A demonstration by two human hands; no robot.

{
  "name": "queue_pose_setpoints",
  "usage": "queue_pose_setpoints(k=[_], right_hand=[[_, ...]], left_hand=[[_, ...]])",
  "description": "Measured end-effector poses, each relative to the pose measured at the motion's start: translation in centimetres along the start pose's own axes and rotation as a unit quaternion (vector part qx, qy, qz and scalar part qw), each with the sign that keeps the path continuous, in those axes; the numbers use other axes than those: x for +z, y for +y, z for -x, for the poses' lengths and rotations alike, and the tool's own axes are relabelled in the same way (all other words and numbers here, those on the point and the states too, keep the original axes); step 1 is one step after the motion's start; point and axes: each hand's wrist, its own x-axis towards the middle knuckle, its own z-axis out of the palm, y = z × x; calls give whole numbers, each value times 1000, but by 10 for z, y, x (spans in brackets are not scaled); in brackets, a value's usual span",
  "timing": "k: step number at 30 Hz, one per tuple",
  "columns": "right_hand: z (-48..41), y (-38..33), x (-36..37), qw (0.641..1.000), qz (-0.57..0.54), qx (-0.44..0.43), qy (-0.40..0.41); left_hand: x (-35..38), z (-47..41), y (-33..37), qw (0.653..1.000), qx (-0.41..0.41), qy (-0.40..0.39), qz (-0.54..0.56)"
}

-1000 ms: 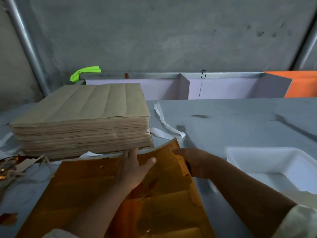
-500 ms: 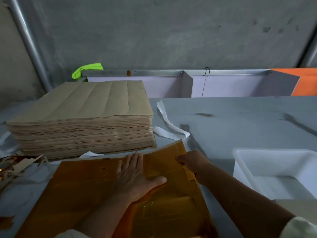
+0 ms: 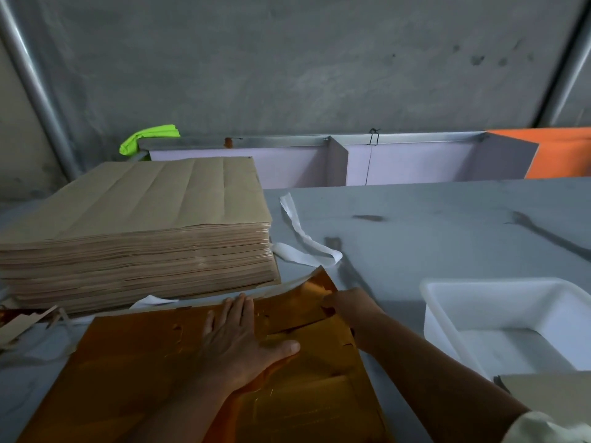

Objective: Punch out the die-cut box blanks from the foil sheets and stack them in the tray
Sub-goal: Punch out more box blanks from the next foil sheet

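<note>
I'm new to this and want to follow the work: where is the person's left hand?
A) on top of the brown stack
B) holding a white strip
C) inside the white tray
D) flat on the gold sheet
D: the left hand lies flat, fingers straight, on the sheet, while the right hand pinches its raised far corner.

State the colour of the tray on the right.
The tray is white, seen best in the head view.
</note>
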Motion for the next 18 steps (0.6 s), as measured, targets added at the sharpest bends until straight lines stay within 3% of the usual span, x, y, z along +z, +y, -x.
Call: queue_pose_setpoints(k=[13, 18], right_hand=[[1, -1, -3, 993, -96, 33, -60], [0, 0, -5, 995, -66, 22, -72]], left_hand=[[4, 2, -3, 999, 23, 38, 16], [4, 8, -2, 994, 28, 85, 66]])
